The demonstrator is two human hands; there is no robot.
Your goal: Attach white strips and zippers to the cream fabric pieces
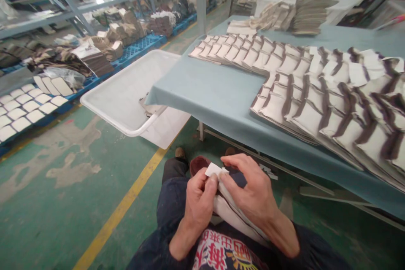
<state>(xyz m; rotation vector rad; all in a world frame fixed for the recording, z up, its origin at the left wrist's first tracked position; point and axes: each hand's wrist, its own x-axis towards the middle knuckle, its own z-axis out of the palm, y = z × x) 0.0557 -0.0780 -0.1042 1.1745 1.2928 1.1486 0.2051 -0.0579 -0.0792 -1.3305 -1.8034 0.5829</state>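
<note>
Between my two hands, over my lap, is a light fabric piece (pixel 232 215) with a dark edge along its length. A small white tab (pixel 214 170) sticks out at its upper end. My left hand (pixel 200 196) pinches the base of this tab between thumb and fingers. From the other side, my right hand (pixel 249 187) presses its thumb on the fabric just beside the tab, with its index finger raised and bent. The lower part of the piece runs down under my right wrist. What lies beneath my fingers is hidden.
A table with a blue-grey cover (pixel 218 93) stands ahead, bearing overlapping rows of pale, dark-edged fabric pieces (pixel 284 97). A white plastic tub (pixel 126 93) sits at its left corner. Blue pallets (pixel 139 48) with stacked pieces line the left. A yellow line (pixel 126 202) crosses the green floor.
</note>
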